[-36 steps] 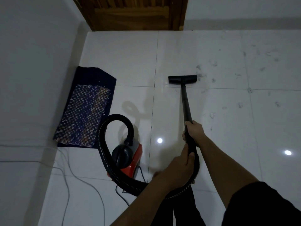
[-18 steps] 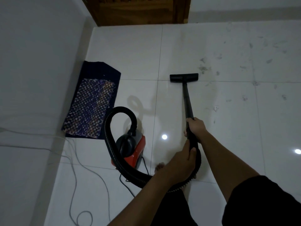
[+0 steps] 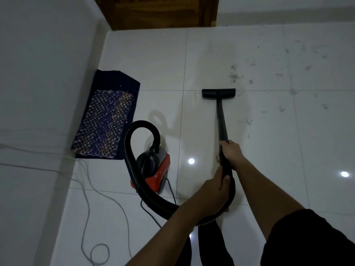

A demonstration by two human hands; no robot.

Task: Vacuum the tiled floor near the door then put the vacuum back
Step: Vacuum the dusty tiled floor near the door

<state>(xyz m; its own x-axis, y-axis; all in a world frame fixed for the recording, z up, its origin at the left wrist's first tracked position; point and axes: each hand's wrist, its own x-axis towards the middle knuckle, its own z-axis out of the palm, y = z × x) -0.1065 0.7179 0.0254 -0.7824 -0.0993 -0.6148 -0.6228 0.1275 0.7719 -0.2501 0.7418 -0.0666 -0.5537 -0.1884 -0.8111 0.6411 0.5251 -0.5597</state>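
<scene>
While the left hand (image 3: 213,190) and right hand (image 3: 231,152) clasp the wand (image 3: 221,118), its nozzle (image 3: 218,93) rests on open tiles (image 3: 307,143), clear of walls (image 3: 42,77).

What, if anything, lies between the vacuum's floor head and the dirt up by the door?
Nothing visible. Only bare tile separates the floor head from the dirt just ahead, to its right. The mat, vacuum body and loose cords all sit off to the left.
</scene>
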